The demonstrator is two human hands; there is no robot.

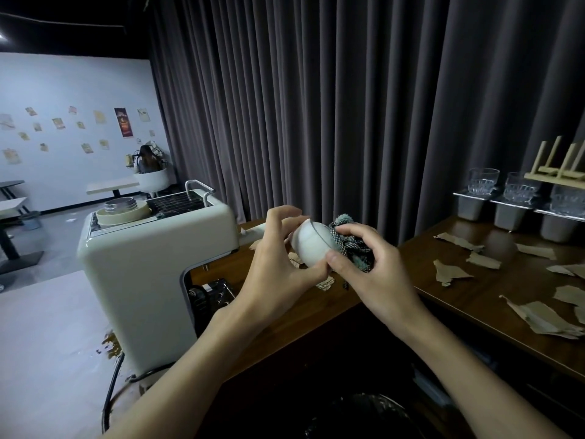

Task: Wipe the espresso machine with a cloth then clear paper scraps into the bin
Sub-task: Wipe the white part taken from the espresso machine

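Head cam: L hand [278, 258] grips white cup [308, 245], R hand [370, 274] pinches cloth [351, 245] against it; espresso machine [142, 274] lies left, nearer L hand.

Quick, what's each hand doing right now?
Left hand: holding the white cup.
Right hand: pinching the cloth against the cup.

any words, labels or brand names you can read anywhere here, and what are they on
No text is legible.
Dark poster on the white wall: has lettering, but it is too blurred to read.
Small pale notes around it: too small to read.
Espresso machine: no readable brand or label.
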